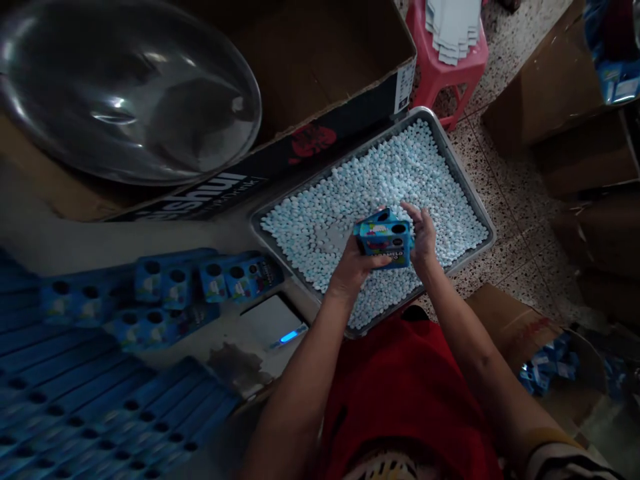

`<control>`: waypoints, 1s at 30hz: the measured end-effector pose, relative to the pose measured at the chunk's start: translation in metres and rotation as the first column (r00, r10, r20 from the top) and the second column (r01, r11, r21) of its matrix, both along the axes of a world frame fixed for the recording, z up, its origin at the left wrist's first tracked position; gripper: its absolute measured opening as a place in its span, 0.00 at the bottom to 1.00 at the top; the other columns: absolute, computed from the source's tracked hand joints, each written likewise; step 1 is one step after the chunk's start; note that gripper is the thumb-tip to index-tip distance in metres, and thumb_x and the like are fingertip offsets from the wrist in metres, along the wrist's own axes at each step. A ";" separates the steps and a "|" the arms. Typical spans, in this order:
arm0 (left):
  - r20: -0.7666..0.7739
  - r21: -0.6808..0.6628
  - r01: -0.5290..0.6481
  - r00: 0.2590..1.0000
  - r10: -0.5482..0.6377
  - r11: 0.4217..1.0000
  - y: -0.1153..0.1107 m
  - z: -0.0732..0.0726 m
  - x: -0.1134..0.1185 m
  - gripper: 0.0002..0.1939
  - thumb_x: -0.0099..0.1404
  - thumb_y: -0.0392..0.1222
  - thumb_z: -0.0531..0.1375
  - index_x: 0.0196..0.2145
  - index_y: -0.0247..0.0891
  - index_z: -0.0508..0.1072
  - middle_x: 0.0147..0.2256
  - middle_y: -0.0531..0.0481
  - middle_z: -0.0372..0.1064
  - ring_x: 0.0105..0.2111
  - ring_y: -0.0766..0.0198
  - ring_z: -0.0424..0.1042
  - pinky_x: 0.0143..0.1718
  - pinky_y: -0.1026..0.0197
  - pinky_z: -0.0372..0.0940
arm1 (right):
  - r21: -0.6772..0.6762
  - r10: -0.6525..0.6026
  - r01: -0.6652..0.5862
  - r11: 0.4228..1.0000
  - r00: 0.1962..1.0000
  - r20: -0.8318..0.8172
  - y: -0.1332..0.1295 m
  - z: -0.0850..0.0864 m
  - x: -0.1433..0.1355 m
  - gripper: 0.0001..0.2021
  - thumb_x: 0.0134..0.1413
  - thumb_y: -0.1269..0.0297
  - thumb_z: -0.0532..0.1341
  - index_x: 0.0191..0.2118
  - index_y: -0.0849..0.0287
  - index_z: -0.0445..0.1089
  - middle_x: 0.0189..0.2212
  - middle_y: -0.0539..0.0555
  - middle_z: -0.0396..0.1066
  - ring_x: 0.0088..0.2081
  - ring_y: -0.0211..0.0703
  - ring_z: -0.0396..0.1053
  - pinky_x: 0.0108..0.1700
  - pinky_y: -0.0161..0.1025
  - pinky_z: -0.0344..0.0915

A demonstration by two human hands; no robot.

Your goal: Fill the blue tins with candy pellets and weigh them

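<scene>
My left hand (351,268) is wrapped round small blue printed cartons (387,245), at least two of them together, each with a dark round hole near one end. They are held above a grey-rimmed tray (487,217) filled with small white and pale-blue pellet-like candies (410,160). My right hand (423,237) is just right of the cartons, its fingers apart. Whether its palm side touches the cartons is hidden.
More blue cartons (215,280) stand in rows at the left, beside a small scale (275,327) with a lit display. A large metal bowl (130,93) rests on a cardboard box (320,127). A pink stool (450,70) and cardboard boxes (560,87) stand on the right.
</scene>
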State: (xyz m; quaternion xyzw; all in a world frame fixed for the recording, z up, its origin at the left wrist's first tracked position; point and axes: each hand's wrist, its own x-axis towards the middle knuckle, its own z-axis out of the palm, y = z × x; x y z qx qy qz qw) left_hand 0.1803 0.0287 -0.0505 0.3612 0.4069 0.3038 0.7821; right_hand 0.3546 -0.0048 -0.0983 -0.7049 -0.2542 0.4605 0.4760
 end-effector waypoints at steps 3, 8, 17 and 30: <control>-0.146 0.242 -0.029 0.987 0.066 0.970 0.010 0.008 -0.035 0.52 0.41 0.50 0.84 0.63 0.47 0.72 0.68 0.41 0.71 0.66 0.41 0.73 0.62 0.45 0.75 | -0.023 -0.053 0.049 0.999 0.950 -0.308 0.016 -0.004 -0.002 0.44 0.64 0.25 0.47 0.65 0.58 0.73 0.55 0.66 0.80 0.61 0.64 0.77 0.59 0.68 0.77; -0.456 0.515 0.029 0.856 0.245 0.857 0.020 -0.012 -0.079 0.42 0.41 0.47 0.83 0.53 0.46 0.73 0.52 0.46 0.79 0.53 0.45 0.80 0.61 0.42 0.74 | 0.093 -0.023 0.085 0.992 0.847 -0.532 0.031 0.037 -0.019 0.35 0.62 0.29 0.57 0.54 0.57 0.75 0.47 0.64 0.80 0.56 0.63 0.80 0.50 0.60 0.83; -0.530 0.476 0.179 0.839 0.118 0.861 0.008 -0.022 -0.090 0.38 0.43 0.34 0.76 0.53 0.46 0.75 0.53 0.45 0.80 0.52 0.44 0.81 0.58 0.43 0.74 | 0.167 0.099 -0.052 0.985 0.952 -0.291 0.027 0.086 -0.055 0.33 0.65 0.26 0.50 0.48 0.51 0.73 0.51 0.61 0.77 0.52 0.59 0.79 0.49 0.56 0.77; -0.571 0.439 0.152 0.808 0.144 0.886 0.001 0.001 -0.100 0.40 0.41 0.47 0.81 0.52 0.44 0.75 0.45 0.51 0.81 0.44 0.52 0.81 0.46 0.55 0.75 | 0.326 0.104 0.026 0.945 0.921 -0.375 0.032 0.117 -0.075 0.28 0.69 0.30 0.52 0.36 0.51 0.69 0.43 0.59 0.77 0.53 0.58 0.77 0.58 0.61 0.75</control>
